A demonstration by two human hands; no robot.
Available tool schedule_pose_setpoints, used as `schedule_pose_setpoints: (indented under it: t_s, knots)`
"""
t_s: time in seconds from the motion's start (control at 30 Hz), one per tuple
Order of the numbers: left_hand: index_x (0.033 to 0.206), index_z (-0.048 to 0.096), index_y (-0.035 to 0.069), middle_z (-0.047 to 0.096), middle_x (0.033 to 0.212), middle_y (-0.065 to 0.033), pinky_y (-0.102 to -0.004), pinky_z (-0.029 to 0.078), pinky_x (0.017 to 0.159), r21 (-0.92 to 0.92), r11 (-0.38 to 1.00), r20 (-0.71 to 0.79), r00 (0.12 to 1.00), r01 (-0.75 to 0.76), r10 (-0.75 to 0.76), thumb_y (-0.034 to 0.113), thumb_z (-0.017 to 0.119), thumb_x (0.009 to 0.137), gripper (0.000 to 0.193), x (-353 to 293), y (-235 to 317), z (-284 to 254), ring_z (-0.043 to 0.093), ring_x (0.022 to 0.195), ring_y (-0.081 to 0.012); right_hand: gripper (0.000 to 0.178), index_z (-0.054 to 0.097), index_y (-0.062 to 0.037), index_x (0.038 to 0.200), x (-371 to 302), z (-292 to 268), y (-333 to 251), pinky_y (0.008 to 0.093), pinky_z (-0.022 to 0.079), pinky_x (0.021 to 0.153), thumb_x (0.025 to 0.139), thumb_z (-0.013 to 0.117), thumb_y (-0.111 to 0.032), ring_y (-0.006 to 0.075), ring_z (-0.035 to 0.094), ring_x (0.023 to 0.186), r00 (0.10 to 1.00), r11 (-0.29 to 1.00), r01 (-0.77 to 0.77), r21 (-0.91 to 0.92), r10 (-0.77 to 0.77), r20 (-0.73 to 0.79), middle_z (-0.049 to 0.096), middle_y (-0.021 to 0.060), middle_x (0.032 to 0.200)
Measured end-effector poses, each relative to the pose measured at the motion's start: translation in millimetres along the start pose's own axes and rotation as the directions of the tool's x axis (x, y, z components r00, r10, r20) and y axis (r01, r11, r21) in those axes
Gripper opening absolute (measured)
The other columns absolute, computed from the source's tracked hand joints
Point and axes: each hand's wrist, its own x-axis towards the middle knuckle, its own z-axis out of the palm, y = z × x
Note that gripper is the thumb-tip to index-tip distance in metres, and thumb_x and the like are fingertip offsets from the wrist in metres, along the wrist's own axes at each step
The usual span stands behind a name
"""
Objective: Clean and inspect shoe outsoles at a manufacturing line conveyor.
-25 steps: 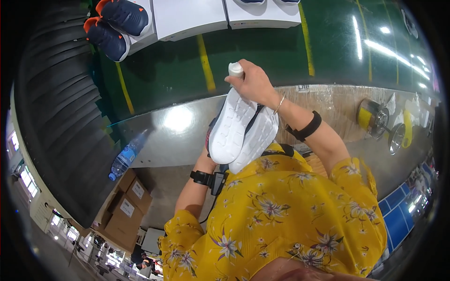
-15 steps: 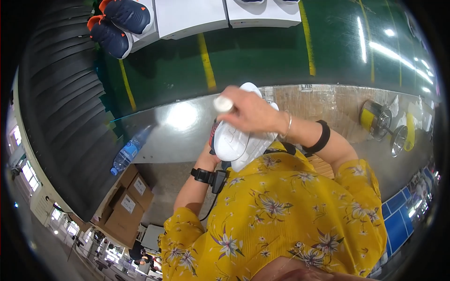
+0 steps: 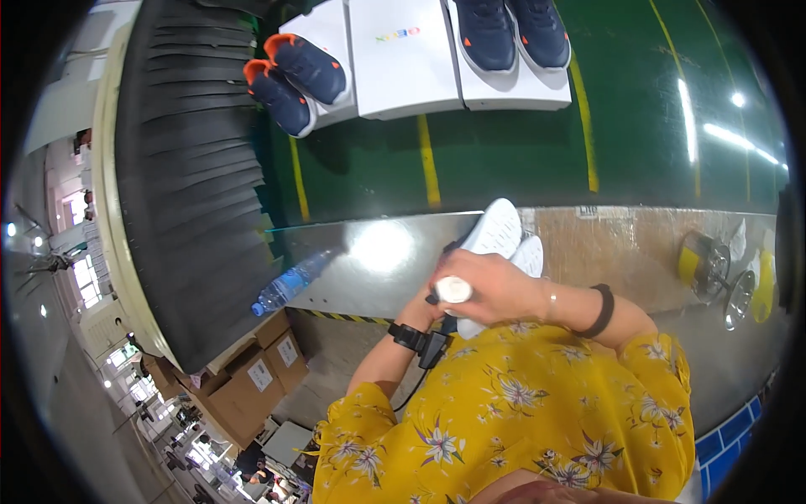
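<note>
A pair of shoes with white soles [image 3: 501, 225] sits close against my front, soles turned up, with dark uppers barely showing. My right hand [image 3: 499, 284] lies across the soles, its fingers wrapped round a white, round-ended cylinder [image 3: 453, 290]. The rest of that cylinder is hidden, so I cannot name its kind. Beside and partly beneath it, my left hand [image 3: 419, 307] grips the shoes from the left. Most of its fingers are covered by the right hand.
Navy shoes [image 3: 487, 34] with orange details rest on white boxes [image 3: 405, 63] on the green belt [image 3: 504, 155]. A water bottle [image 3: 290, 284] lies on the metal ledge [image 3: 336, 273]. Cardboard boxes [image 3: 252, 378] stand lower left. Metal reels [image 3: 739, 298] and yellow tape are at right.
The whole view has shifted, so the belt and boxes appear lower and farther right. My right hand has come down nearer to my left hand, uncovering more of the soles' far ends.
</note>
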Motion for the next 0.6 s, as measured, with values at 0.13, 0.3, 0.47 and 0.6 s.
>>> schedule_pose_setpoints:
  t_s: [0.13,0.3,0.47,0.6]
  knots:
    - [0.14,0.046,0.004,0.058,0.13,-0.0096,-0.0311,0.051,0.095,0.141,0.99,-0.042,0.999,-0.002,0.008,0.014,0.054,0.097,0.045,1,19,4,0.06,0.113,-0.0165,0.031,0.058,-0.0021,0.101,-31,-31,8,0.0359,0.052,0.075,0.079,0.075,-0.016,0.026,0.063,0.082,0.912,0.997,0.058,-0.054,-0.075,-0.403,0.061,0.0118,0.096]
    - [0.135,0.053,0.004,0.062,0.124,-0.0109,-0.0275,0.052,0.089,0.686,0.679,0.105,0.959,-0.261,0.263,-0.021,0.05,0.074,0.067,-50,107,111,0.063,0.105,-0.0149,0.023,0.058,-0.0039,0.107,-85,-58,48,0.0255,0.049,0.075,0.089,0.068,-0.013,0.0108,0.059,0.086,0.479,0.931,-0.108,0.35,0.357,-0.802,0.062,0.0037,0.096]
    - [0.11,0.072,0.03,0.057,0.065,-0.0009,-0.0347,0.05,0.063,0.575,-0.816,0.613,0.694,-0.065,0.377,0.003,0.064,0.07,0.049,-68,170,163,0.058,0.064,-0.0235,0.023,0.057,-0.0032,0.109,-143,-72,119,0.0234,0.047,0.075,0.092,0.067,-0.014,0.0079,0.057,0.084,0.313,0.927,-0.218,0.306,0.363,-0.877,0.06,0.0004,0.095]
    - [0.097,0.076,0.024,0.059,0.072,0.0009,-0.0341,0.047,0.076,0.182,-0.982,0.751,0.652,-0.052,0.105,0.004,0.061,0.067,0.039,-53,223,193,0.056,0.076,-0.0199,0.025,0.058,-0.0035,0.107,-167,-64,171,0.0234,0.048,0.073,0.091,0.07,-0.018,0.0076,0.057,0.082,0.227,0.868,-0.266,0.419,0.479,-0.848,0.061,0.0,0.092]
